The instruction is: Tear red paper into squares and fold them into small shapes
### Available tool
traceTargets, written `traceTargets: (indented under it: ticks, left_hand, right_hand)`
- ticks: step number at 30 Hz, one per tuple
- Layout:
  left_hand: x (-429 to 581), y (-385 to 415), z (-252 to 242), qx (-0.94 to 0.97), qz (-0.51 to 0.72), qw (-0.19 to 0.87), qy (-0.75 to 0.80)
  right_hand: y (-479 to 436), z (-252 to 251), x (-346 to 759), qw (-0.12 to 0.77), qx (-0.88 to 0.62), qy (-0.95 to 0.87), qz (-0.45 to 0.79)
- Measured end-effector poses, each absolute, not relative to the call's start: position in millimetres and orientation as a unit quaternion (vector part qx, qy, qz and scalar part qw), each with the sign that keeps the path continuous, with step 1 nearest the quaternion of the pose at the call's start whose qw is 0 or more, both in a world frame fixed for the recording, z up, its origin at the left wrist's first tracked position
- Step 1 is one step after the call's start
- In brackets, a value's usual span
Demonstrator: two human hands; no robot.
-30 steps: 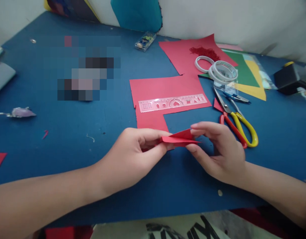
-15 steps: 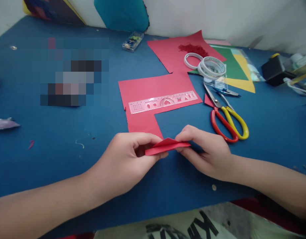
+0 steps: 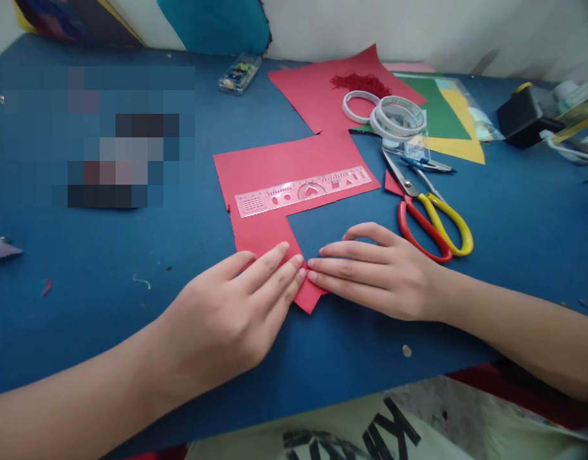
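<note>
A small folded piece of red paper lies at the near end of a larger red sheet, on the blue tabletop. My left hand rests over it, fingers stretched out, the tips pressing near its left side. From the right, my right hand lies with its fingers extended, tips touching the same folded piece. Most of the piece is hidden under the fingertips. Just beyond my hands is the larger red paper with a clear plastic ruler on top. Scissors with one red and one yellow handle lie beyond my right hand.
White tape rolls sit at the back right by red threads on another red sheet. Green paper and yellow paper lie beside them. A clear box stands near the wall, a black container far right.
The folded red paper went from being held upright between both hands to lying flat on the table. My fingers have straightened and now press down on it. The view shifted slightly.
</note>
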State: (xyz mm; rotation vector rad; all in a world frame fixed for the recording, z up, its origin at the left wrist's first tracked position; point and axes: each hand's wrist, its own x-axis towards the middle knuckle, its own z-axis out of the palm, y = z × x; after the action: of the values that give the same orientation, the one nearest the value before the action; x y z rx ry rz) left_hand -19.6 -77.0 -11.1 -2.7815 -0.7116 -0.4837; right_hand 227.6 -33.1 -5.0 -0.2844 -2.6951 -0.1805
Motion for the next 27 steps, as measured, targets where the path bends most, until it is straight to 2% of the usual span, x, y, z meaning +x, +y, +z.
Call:
traceTargets:
  ticks: [4,9,18,27]
  left_hand:
    - [-20,-76,-7,-0.954,-0.135,0.066,-0.26]
    - [-11,-95,-5,-0.947,-0.092,-0.006,-0.308]
    - [-5,-104,-10,-0.941,-0.097,-0.028,-0.322]
    - [-6,-93,-4,-0.948,-0.122,-0.031,-0.293]
  right_hand:
    - [-33,-2,229,0.219,-0.102,-0.969,-0.049]
    - [-34,4,228,0.175,-0.106,-0.979,-0.01]
    - [-29,4,223,0.164,-0.245,-0.912,0.285]
    - [-36,2,216,0.153,-0.3,-0.892,0.302]
